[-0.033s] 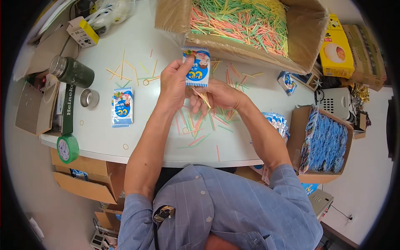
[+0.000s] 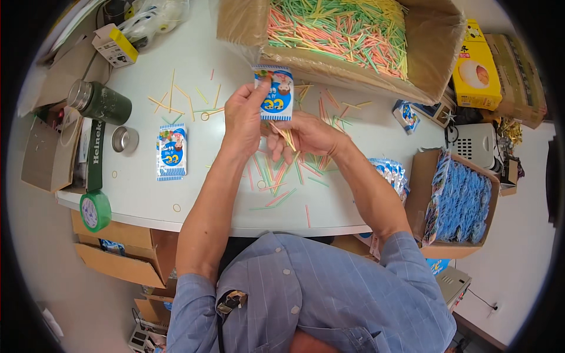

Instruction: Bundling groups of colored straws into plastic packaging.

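Note:
My left hand grips a blue and white printed packet, its thumb lying across the front. Just below and to the right, my right hand is closed round a few thin yellow and pink sticks; the packet's lower edge meets its fingers, some of which are hidden. Loose pink, green and yellow sticks lie scattered on the white table under both hands. Left of my forearm rests a similar stack of packets. More packets are partly covered by my right forearm.
A large lined carton of coloured sticks stands at the back. On the right, a carton holds many blue packets. A dark green flask, a metal cup and green tape are at the left. Rubber bands lie about.
The packet and my left hand have shifted very slightly to the left. My right hand keeps its hold on the sticks.

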Motion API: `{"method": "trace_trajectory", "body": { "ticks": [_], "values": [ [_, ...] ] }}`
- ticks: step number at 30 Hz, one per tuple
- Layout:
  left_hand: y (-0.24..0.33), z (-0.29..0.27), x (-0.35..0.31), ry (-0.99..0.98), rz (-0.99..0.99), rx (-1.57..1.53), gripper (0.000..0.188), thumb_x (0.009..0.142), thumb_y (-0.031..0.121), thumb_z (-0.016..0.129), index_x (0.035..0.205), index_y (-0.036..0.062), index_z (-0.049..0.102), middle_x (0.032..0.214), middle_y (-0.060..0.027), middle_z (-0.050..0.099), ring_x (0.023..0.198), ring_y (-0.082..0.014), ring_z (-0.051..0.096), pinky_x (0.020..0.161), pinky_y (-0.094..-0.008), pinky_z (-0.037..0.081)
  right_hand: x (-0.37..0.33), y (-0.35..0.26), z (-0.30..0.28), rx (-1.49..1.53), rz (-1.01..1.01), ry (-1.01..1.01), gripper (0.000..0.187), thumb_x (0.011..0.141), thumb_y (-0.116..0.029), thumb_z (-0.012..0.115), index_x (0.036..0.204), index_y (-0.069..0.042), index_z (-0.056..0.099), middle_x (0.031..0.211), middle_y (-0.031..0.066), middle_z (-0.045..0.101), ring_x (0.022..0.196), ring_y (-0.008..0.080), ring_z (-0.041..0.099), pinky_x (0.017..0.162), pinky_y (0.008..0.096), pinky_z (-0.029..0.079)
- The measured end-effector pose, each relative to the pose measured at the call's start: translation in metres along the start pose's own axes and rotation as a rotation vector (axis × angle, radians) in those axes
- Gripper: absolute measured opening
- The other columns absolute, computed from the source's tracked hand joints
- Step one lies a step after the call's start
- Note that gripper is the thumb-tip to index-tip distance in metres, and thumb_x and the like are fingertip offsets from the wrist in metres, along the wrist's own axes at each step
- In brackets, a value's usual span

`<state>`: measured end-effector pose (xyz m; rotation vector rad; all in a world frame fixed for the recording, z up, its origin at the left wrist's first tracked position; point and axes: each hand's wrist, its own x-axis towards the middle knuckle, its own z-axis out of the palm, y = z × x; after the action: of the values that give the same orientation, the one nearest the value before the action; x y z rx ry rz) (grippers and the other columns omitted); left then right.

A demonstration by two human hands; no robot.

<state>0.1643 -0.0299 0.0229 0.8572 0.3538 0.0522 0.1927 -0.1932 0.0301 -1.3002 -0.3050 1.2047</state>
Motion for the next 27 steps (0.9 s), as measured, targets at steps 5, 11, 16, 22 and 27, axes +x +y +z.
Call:
{"method": "trace_trajectory", "body": {
  "ticks": [5, 11, 16, 22, 27],
  "values": [
    [-0.01, 0.003, -0.001, 0.01, 0.025, 0.168, 0.027, 0.097, 0.025, 0.068, 0.095, -0.0017, 0.064, 0.081, -0.0066, 0.069, 0.066, -0.0084, 0.063, 0.055, -0.0234, 0.05, 0.017, 0.03, -0.008, 0.461, -0.011, -0.08, 0.039, 0.104, -0.036, 0.047, 0.118, 0.0, 0.056, 0.093, 0.0173, 0.069, 0.071, 0.0288, 0.071, 0.047, 0.0327, 0.058],
    [-0.014, 0.007, -0.014, 0.042, 0.04, 0.237, 0.025, 0.096, 0.024, 0.069, 0.094, -0.0003, 0.064, 0.077, -0.0044, 0.068, 0.061, -0.0044, 0.059, 0.049, -0.0207, 0.045, 0.023, 0.038, 0.0, 0.37, -0.056, -0.011, 0.03, 0.101, -0.033, 0.056, 0.098, -0.004, 0.06, 0.08, 0.0079, 0.065, 0.057, 0.0218, 0.064, 0.045, 0.0324, 0.05],
    [0.015, -0.023, -0.017, 0.146, 0.274, 0.054, 0.017, 0.099, 0.019, 0.066, 0.097, 0.0022, 0.065, 0.09, -0.0044, 0.071, 0.077, -0.0055, 0.064, 0.07, -0.021, 0.05, 0.007, 0.019, 0.003, -0.174, -0.264, 0.248, 0.028, 0.106, -0.028, 0.052, 0.107, -0.002, 0.06, 0.097, 0.0088, 0.068, 0.096, 0.0163, 0.065, 0.091, 0.0346, 0.05],
    [0.04, -0.062, -0.05, 0.256, 0.208, -0.02, 0.026, 0.103, 0.021, 0.059, 0.12, 0.0002, 0.061, 0.11, -0.0057, 0.068, 0.094, -0.0093, 0.066, 0.081, -0.0247, 0.054, 0.017, 0.044, -0.003, -0.34, -0.567, 0.56, 0.022, 0.107, -0.023, 0.049, 0.112, -0.002, 0.054, 0.106, 0.008, 0.066, 0.102, 0.0157, 0.061, 0.093, 0.0313, 0.048],
    [0.038, -0.076, -0.07, 0.329, 0.125, -0.101, 0.032, 0.102, 0.022, 0.06, 0.127, 0.0018, 0.059, 0.113, -0.005, 0.067, 0.097, -0.0111, 0.068, 0.081, -0.0277, 0.057, 0.02, 0.048, -0.01, -0.478, -0.522, 0.554, 0.019, 0.106, -0.018, 0.05, 0.113, -0.001, 0.053, 0.107, 0.008, 0.065, 0.102, 0.0156, 0.06, 0.094, 0.0311, 0.047]
  ]
}}
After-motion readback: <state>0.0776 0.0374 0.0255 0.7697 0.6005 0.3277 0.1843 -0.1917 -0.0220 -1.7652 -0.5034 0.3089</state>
